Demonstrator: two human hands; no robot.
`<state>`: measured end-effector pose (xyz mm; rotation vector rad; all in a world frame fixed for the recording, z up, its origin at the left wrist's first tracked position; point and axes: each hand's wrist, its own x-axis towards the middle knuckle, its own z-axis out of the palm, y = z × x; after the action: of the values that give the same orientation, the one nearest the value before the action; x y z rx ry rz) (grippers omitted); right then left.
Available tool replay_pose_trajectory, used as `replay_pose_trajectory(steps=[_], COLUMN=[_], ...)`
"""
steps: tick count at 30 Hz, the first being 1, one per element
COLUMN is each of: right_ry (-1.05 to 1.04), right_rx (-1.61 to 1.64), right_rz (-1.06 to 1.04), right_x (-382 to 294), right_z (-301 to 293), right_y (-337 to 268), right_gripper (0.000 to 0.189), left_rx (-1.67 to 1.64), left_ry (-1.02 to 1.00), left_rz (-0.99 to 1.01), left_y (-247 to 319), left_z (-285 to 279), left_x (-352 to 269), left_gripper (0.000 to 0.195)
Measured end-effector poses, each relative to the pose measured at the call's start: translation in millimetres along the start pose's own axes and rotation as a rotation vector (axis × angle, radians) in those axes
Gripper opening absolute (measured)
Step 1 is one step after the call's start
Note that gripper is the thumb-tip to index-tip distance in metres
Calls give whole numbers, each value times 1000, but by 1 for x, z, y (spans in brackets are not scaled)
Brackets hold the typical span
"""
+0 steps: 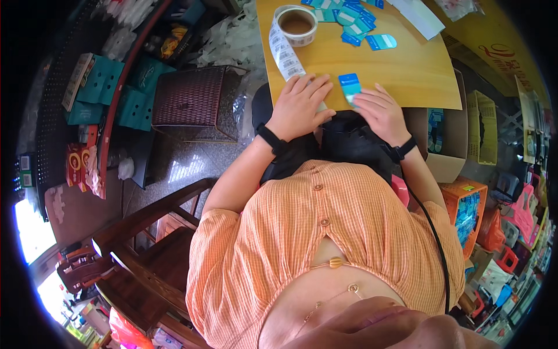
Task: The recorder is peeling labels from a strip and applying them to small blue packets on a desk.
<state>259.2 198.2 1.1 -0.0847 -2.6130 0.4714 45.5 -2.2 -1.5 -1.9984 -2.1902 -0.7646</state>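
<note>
My left hand (301, 102) lies over the free end of a strip of white printed labels (285, 56) at the near edge of the wooden table (318, 59). The strip runs from a label roll (297, 26) with a brown core. To the right, my right hand (381, 109) has its fingertips on the lower end of a blue and teal card (349, 85); whether it grips the card or only touches it is unclear. Similar cards (355, 19) lie in an overlapping pile at the table's far side, with one loose card (381, 42) beside them.
A white box or folded paper (416, 19) lies at the far right of the table. An open cardboard box (447, 163) stands below the table's right edge, near a yellow crate (481, 126) and an orange crate (473, 192). A woven stool (187, 98) stands at the left.
</note>
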Motion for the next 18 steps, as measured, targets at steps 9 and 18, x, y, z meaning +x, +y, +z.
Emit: replay_pose_trajectory(steps=[9,18], right_ry=[678,-140], right_rx=[-483,-319], right_rz=[697,272], right_x=[-64,24], right_z=[-139,-69], right_y=[103,158], right_gripper=[25,46], left_rx=[24,-55], left_ry=[-38,-21], left_rz=[-22,-23], left_y=[2,2], left_z=[-7,-10], left_x=[1,5], left_gripper=[64,58])
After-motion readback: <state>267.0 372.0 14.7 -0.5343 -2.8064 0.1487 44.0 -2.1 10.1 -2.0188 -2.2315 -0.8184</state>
